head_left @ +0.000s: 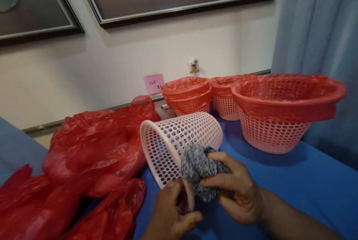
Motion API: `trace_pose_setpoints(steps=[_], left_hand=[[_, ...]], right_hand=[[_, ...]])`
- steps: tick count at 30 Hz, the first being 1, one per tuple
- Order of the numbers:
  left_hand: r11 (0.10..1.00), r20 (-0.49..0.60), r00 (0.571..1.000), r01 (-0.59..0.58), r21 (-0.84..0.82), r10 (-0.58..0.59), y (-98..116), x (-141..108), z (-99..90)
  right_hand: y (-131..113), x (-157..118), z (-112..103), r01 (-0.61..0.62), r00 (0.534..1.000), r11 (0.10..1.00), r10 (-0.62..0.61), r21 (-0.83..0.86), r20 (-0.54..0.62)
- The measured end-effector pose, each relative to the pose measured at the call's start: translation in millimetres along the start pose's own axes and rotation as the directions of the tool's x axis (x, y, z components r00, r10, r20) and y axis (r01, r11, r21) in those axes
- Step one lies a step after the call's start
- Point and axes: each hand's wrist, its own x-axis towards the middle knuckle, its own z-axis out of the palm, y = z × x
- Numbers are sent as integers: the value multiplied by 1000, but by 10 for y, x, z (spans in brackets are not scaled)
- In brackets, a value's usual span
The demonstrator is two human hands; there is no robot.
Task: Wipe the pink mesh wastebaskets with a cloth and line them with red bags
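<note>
A pale pink plastic basket (pixel 195 128) with rows of holes lies on its side, its mouth facing left and toward me. At the near end of its rim, my left hand (pixel 173 212) is closed, fingers curled around the edge. My right hand (pixel 237 187) grips a bunched grey speckled cloth (pixel 198 167) and presses it against the basket's side near the rim. Part of the rim is hidden behind my left hand and the cloth.
Crumpled red plastic bags (pixel 97 150) pile up on the left. Along the back and right stand a stacked lined basket (pixel 186 92), another lined basket (pixel 228 107) and a wide lined basket (pixel 276 131) on the blue tablecloth (pixel 319 187). A pink note (pixel 153 84) is on the wall.
</note>
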Motion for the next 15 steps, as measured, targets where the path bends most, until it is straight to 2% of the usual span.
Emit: trace_pose_setpoints(steps=[2,4,5,7,10,12,13,14,15], left_hand=[[991,-99,995,-34,-131,21,45,-6,-53],[978,-140,989,-75,-192,48,66,-22,-79],[975,-140,989,-84,-206,56,68,-30,-86],[975,-123,990,-97,-198,74,63,-44,-91],[985,-121,985,-134,-110,120,63,-53,-91],[988,-96,985,-148,-42,143,73,-52,-86],[989,-79,986,-150,-13,149,78,-51,-81],[988,-62,986,-153,12,154,81,-51,-74],[986,-52,985,-163,35,164,80,-51,-64]], right_hand=[[-45,-9,3,31,994,997,-38,76,101],[-95,-34,19,31,983,991,-54,130,177],[-111,-52,34,32,983,990,-55,136,173],[-113,-96,81,44,994,994,-53,101,91],[7,-161,180,13,999,999,-14,-45,-28],[197,-192,227,-102,991,983,88,-153,-97],[325,-203,234,-200,973,960,171,-195,-156],[469,-211,229,-321,935,921,271,-220,-227],[619,-216,214,-449,876,864,376,-227,-302]])
